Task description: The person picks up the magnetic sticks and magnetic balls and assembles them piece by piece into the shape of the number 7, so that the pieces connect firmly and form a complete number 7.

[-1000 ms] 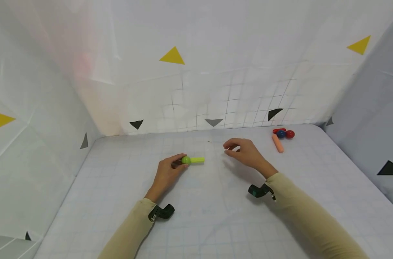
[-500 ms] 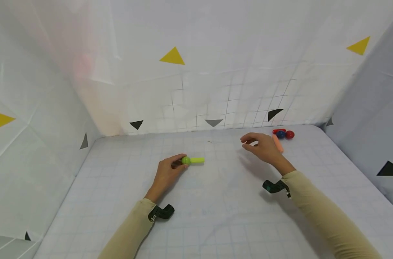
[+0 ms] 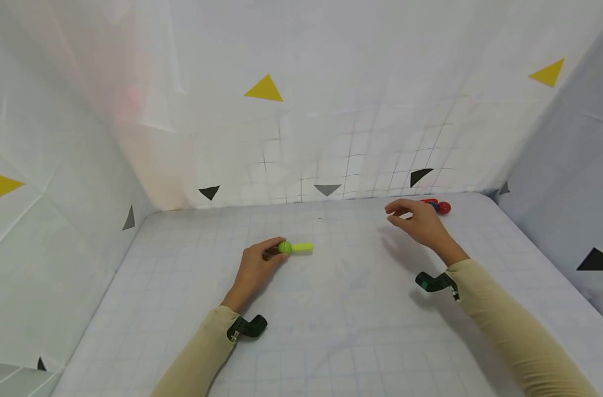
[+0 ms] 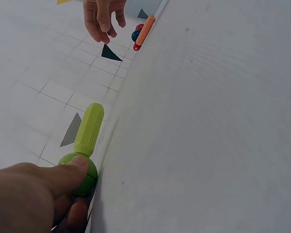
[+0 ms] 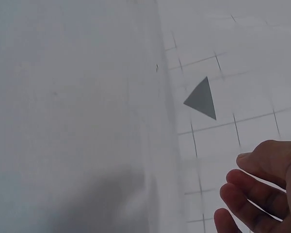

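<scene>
Left hand (image 3: pixel 254 268): fingers pinch glossy green plastic-looking ball (image 3: pixel 284 247) near desk (image 3: pixel 306 336) surface, probably to steady it; ribbed lime-green stick (image 3: pixel 303 247) juts rightward from ball, far end free. Right hand (image 3: pixel 422 223) hovers right of ball, fingers apart, holding nothing.

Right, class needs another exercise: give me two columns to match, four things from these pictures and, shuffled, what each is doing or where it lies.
1 left hand
2 right hand
3 light-green stick
4 orange stick

A lies beside the blue ball
B extends from the green ball
C holds nothing
D pinches the green ball

Pairs: 1-D, 2-C, 3-B, 4-A
</scene>
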`<state>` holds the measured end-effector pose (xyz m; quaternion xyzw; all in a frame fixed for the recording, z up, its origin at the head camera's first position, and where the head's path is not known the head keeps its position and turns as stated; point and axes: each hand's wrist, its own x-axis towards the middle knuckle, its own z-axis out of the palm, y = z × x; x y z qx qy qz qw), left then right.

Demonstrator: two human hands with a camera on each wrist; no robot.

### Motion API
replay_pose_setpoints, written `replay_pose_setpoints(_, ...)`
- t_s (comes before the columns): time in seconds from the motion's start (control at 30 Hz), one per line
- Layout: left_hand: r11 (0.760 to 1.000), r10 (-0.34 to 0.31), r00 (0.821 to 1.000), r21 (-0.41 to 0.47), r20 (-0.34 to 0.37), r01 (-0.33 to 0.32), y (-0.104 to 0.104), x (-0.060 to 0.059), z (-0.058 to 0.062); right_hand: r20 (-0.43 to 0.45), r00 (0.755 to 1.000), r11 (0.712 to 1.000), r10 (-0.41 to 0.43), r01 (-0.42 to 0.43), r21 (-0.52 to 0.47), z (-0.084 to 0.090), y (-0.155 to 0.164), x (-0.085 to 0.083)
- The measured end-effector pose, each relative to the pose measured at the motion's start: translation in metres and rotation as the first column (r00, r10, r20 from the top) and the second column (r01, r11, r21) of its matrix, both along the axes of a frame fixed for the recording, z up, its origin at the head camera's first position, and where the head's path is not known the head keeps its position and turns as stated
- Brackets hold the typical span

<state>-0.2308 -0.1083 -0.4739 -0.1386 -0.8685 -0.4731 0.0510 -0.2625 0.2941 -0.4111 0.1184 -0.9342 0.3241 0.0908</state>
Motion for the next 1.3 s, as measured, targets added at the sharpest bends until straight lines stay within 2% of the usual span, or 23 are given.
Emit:
replay_pose_setpoints(0.43,1.000,-0.005,1.000,0.001,0.006,0.005,0.000,-0.001,-0.001,0.013,0.996,0.996,-0.084,0.084,0.031,-0.004,0.032,-0.008)
replay_pose_setpoints(0.7,1.000,-0.003,1.000,0.010,0.013,0.003,0.000,0.000,0.000,0.089,0.981,0.985,-0.170,0.167,0.033,-0.003,0.047,-0.011)
replay_pose_setpoints(1.1,1.000,-0.009,1.000,0.009,-0.006,0.009,0.000,0.002,0.001,0.037,0.979,0.979,-0.203,0.202,0.033,-0.011,0.066,-0.019)
replay_pose_setpoints(1.3,1.000,-0.013,1.000,0.021,-0.007,0.013,0.000,0.002,0.002,0.026,0.967,0.967,-0.254,0.253,0.040,-0.016,0.076,-0.022)
